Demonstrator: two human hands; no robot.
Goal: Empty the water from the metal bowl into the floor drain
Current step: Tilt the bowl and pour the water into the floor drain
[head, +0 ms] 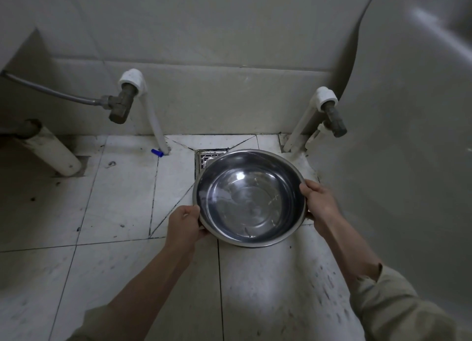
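Note:
A round metal bowl [249,197] hangs above the tiled floor, held level by both hands. My left hand [185,224] grips its near-left rim and my right hand [320,202] grips its right rim. Clear water lies in the bottom of the bowl. The square metal floor drain [208,158] sits in the floor by the back wall; the bowl's far edge covers most of it.
Two white pipes with brass valves [120,105] [332,115] come off the back wall on either side of the drain. A thick white drainpipe [53,154] slants at the left. A large white fixture [408,110] fills the right side. A small blue cap [157,152] lies on the floor.

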